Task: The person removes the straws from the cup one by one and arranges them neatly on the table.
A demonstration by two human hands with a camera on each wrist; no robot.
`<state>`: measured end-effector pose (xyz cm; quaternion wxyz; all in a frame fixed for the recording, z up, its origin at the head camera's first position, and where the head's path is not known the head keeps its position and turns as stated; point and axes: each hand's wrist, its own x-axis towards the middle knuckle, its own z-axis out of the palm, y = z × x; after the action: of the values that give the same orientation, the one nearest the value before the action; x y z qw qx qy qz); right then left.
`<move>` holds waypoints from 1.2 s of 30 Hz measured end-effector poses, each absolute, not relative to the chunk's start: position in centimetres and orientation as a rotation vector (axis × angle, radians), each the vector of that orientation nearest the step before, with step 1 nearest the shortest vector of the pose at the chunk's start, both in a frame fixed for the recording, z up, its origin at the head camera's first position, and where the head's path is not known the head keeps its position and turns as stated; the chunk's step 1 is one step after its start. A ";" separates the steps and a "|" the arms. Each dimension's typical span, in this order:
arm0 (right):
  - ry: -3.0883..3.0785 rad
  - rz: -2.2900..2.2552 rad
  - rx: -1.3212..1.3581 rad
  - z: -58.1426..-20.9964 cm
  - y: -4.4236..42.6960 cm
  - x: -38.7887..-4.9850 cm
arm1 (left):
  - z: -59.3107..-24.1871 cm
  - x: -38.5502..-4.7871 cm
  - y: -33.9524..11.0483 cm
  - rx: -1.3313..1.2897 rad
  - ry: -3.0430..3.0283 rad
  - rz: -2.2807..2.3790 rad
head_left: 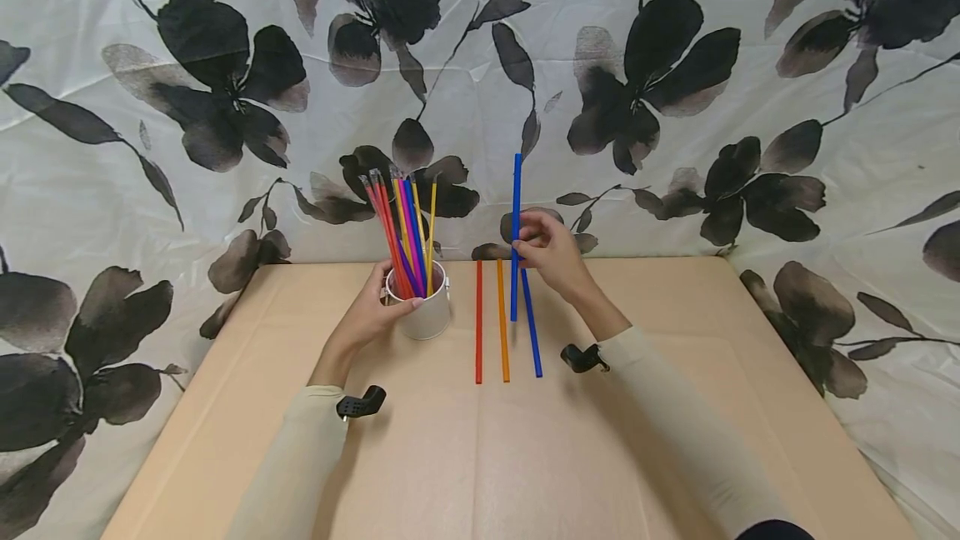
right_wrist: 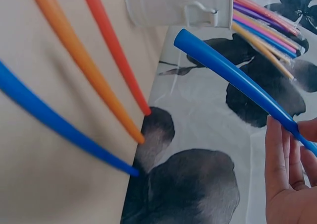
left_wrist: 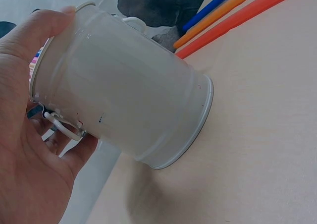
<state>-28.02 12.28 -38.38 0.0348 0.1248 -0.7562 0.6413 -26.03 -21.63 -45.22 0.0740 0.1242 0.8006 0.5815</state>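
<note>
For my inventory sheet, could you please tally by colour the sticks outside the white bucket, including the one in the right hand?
Red stick: 1
Orange stick: 1
Blue: 2, the lying blue stick and the held blue stick in the right hand
Total: 4

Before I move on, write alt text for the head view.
A person's right hand holds a blue stick; the left hand grips a white bucket of colorful sticks. Three more sticks, red, orange and blue, lie on the table.
</note>
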 end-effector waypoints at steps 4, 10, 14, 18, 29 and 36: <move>-2.336 1.976 0.375 -38.8 13.2 -28.1 | -44.6 -25.8 -21.5 0.354 2.391 1.731; -2.386 1.950 0.364 -39.3 14.4 -28.0 | -42.3 -24.6 -20.9 0.354 2.370 1.728; -2.426 1.945 0.335 -39.9 15.2 -28.0 | -42.0 -24.4 -20.9 0.353 2.373 1.726; -2.448 1.940 0.285 -40.6 16.0 -28.2 | -42.0 -24.4 -20.8 0.338 2.372 1.729; -2.551 1.904 0.187 -41.7 17.2 -26.8 | -42.0 -24.0 -21.3 0.351 2.361 1.714; -2.603 1.910 0.127 -42.8 17.5 -25.7 | -41.7 -23.6 -21.7 0.362 2.355 1.705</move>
<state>-25.73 17.52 -42.78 -0.0450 0.0393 -0.8048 0.5905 -23.62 -21.74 -41.71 0.1056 0.1229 0.7992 0.5788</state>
